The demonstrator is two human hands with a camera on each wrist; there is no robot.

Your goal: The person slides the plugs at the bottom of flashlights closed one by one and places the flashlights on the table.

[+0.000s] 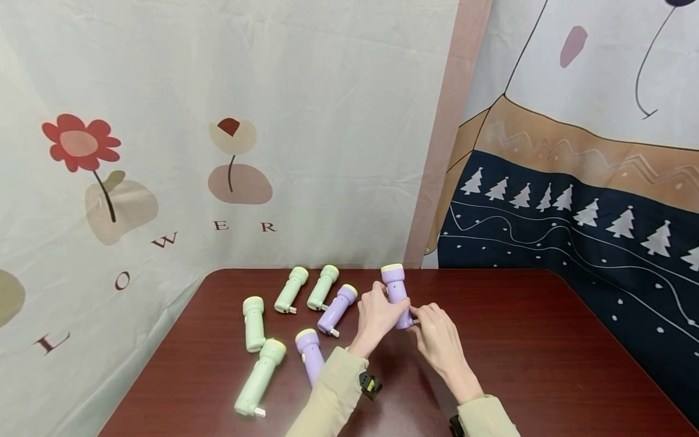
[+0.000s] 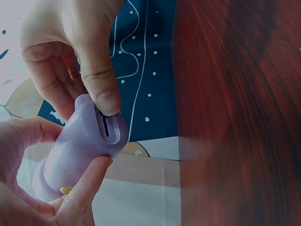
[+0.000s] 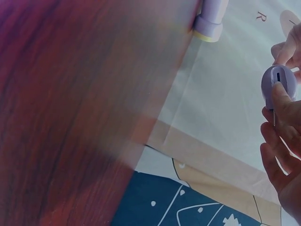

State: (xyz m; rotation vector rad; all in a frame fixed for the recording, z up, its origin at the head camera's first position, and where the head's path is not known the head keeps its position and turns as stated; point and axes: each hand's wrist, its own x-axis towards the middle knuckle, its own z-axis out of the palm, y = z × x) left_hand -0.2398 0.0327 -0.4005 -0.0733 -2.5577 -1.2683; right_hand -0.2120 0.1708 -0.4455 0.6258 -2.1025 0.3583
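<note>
Dark reddish-brown tabletop (image 1: 508,358); behind it a pale curtain (image 1: 338,121) printed with flowers and letters, and at 2 o'clock a navy-and-tan cloth (image 1: 546,218) with white trees. I take my clock from the held purple flashlight (image 1: 394,291), as the head camera shows it.

That flashlight is off the table near the far edge, yellow-rimmed head leaning between 11 and 12, base toward 5. From 8 o'clock, I see the left hand (image 1: 378,314) clamped round its barrel. From 4 o'clock the right hand (image 1: 441,340) pinches at the base; my left wrist feed puts its thumb on the slotted end (image 2: 109,130). My right wrist feed gives me a thin tab (image 3: 274,117) sticking out there. The hands are near each other, joined through the flashlight.

Rest of the lot, lying down: one purple flashlight (image 1: 338,308) at 9, a second (image 1: 311,357) at 8, partly hidden by the beige left sleeve (image 1: 333,391). Green flashlights: three (image 1: 292,290) (image 1: 323,287) (image 1: 253,325) around 9, one (image 1: 261,377) at 8.
</note>
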